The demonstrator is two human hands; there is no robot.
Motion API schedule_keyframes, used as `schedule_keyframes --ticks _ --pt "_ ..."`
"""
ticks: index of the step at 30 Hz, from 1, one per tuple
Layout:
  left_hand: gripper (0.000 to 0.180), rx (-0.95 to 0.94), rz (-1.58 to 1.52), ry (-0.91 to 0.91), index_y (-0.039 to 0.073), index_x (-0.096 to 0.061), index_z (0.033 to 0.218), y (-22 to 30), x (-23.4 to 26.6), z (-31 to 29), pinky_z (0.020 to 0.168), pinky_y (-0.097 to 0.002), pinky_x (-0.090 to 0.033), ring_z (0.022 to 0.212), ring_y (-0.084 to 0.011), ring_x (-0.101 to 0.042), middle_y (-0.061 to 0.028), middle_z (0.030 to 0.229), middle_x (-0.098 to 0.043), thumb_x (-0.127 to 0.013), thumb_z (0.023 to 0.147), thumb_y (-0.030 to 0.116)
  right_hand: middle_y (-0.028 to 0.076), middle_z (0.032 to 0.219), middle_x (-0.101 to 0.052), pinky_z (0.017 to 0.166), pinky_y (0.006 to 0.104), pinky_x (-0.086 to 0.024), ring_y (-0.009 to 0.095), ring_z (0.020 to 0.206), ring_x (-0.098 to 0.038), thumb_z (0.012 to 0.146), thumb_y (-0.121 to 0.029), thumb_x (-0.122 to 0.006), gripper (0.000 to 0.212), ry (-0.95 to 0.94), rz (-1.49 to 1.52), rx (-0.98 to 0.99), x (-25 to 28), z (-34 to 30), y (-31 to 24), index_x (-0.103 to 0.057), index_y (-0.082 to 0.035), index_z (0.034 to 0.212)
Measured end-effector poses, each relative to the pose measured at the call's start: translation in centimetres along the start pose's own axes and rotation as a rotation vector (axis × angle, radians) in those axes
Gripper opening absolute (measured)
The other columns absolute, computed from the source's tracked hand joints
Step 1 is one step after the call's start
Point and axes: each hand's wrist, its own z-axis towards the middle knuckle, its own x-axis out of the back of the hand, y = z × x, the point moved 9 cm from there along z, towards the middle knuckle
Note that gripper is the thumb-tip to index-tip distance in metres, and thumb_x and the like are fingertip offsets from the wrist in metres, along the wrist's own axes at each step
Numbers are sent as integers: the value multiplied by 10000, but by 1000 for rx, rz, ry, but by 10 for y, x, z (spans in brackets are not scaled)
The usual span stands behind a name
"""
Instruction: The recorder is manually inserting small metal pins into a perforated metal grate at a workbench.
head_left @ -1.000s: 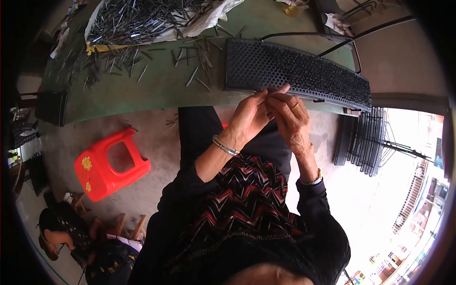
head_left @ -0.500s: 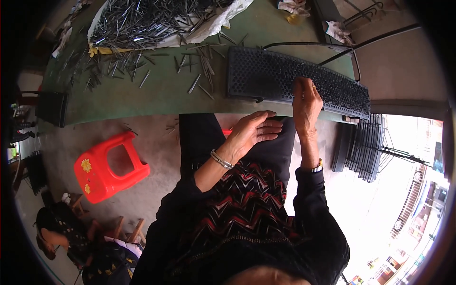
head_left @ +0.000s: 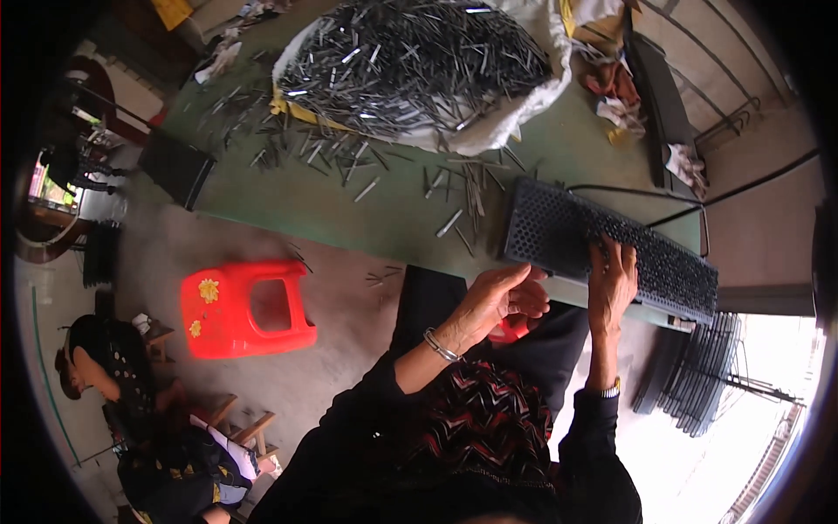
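Observation:
My right hand point(head_left: 614, 278) is over a long black perforated tray point(head_left: 548, 229), its fingertips drawn together against the holed top. Whatever they pinch is too small to make out. Many holes in the tray's right part hold short dark upright pieces, while the left end shows bare holes. Just below the tray's near left edge, my left hand point(head_left: 499, 301) is open, thumb apart and fingers loosely curved, with nothing visible in it. Farther back lies a large heap of thin dark metal strips point(head_left: 410, 65) in an open white sack point(head_left: 515, 118).
Loose strips point(head_left: 367, 189) lie scattered on the green table point(head_left: 332, 223). A red plastic stool point(head_left: 231, 341) stands on the floor at left, and another person point(head_left: 96, 367) sits beyond it. Gloves point(head_left: 685, 166) and a black rod border the tray; stacked black trays point(head_left: 690, 375) stand at right.
The view has turned, so the table and sack appear lower and farther right. My left hand's fingers have curled and come nearer the tray edge. My right hand stays on the tray.

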Motion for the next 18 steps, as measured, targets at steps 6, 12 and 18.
schedule_keyframes --ticks 6,12,18 --pt "314 -496 448 229 -21 -600 1121 129 37 1 793 -300 -523 906 -203 -649 -111 969 -664 -557 935 227 97 936 -589 747 379 -450 270 849 -575 845 -68 -614 121 8 187 56 9 -19 -34 -641 -60 963" --pt "433 -978 1758 728 -13 -539 1171 243 72 17 905 -395 -446 1052 -346 -542 -178 1169 -539 -658 779 127 88 912 -607 707 371 -436 267 802 -578 792 -14 -630 119 -63 419 52 -15 -34 -59 -635 -54 904" --pt "484 -614 2462 831 -48 -539 1077 295 135 98 909 -397 -421 1048 -324 -489 -171 1061 -531 -695 651 121 68 862 -603 681 360 -429 237 771 -578 736 -14 -678 129 -33 348 63 -26 -40 -66 -643 -76 844"
